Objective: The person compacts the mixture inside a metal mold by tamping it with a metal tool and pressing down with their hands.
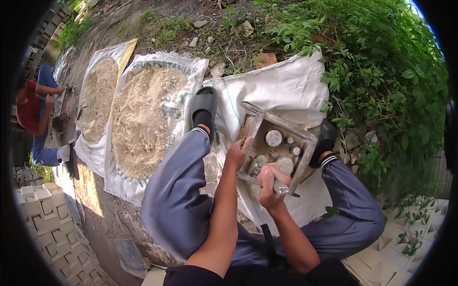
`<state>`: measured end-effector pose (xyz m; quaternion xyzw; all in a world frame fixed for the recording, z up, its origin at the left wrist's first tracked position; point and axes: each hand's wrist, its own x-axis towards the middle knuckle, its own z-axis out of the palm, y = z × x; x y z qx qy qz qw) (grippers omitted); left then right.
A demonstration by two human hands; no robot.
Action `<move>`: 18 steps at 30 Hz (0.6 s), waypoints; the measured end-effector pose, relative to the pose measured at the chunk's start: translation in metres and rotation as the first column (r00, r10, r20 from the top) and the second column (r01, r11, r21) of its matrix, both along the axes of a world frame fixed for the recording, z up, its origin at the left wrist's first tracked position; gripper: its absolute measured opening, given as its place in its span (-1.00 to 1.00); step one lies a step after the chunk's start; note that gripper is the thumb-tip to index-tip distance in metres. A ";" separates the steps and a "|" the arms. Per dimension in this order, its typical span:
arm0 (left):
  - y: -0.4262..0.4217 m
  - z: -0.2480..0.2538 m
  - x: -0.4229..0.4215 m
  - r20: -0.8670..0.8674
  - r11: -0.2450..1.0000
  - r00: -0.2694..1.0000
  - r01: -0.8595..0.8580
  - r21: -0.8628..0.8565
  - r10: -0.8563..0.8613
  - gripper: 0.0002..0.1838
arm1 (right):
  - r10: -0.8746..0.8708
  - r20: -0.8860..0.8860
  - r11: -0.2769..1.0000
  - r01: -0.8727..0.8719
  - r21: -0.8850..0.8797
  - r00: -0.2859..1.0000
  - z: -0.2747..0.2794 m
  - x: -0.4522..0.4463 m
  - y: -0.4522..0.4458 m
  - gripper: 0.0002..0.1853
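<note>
A square mould frame lies on a white sack between my feet, with round grey pieces of different sizes standing inside it. My left hand rests at the left side of the frame, its fingers bent against the edge; whether it grips the edge is hard to tell. My right hand is wrapped round a rod-like metal tool above the near part of the frame. The tool's lower end is hidden by the hand. Some sandy material lies in and beside the frame.
Left of my foot, pale powder is heaped on a printed sack, with another heaped sack beyond. A person in a red shirt sits at far left. Pale patterned blocks stand lower left; green plants grow at right.
</note>
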<state>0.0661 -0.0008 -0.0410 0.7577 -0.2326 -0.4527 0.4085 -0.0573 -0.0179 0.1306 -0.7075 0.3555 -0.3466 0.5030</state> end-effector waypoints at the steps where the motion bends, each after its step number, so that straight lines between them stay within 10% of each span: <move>1: -0.002 0.007 0.000 0.026 1.000 1.000 -0.002 -0.014 0.002 -0.28 | 0.028 -0.052 0.999 -0.030 -0.036 0.998 -0.005 0.002 -0.001 -0.77; 5: -0.003 0.015 0.003 -0.006 0.999 1.000 0.027 0.026 -0.027 -0.24 | -0.106 0.030 0.967 0.096 0.237 0.994 0.030 0.014 0.011 -0.59; 13: -0.002 0.010 0.001 0.030 0.999 1.000 0.004 0.035 -0.005 -0.26 | 0.023 -0.253 0.964 -0.089 -0.250 0.967 0.021 0.004 0.001 -0.89; 18: -0.002 0.009 0.002 -0.045 0.998 0.999 0.030 0.057 -0.028 -0.17 | 0.072 -0.183 0.992 -0.051 0.119 0.980 -0.027 -0.029 0.026 -0.83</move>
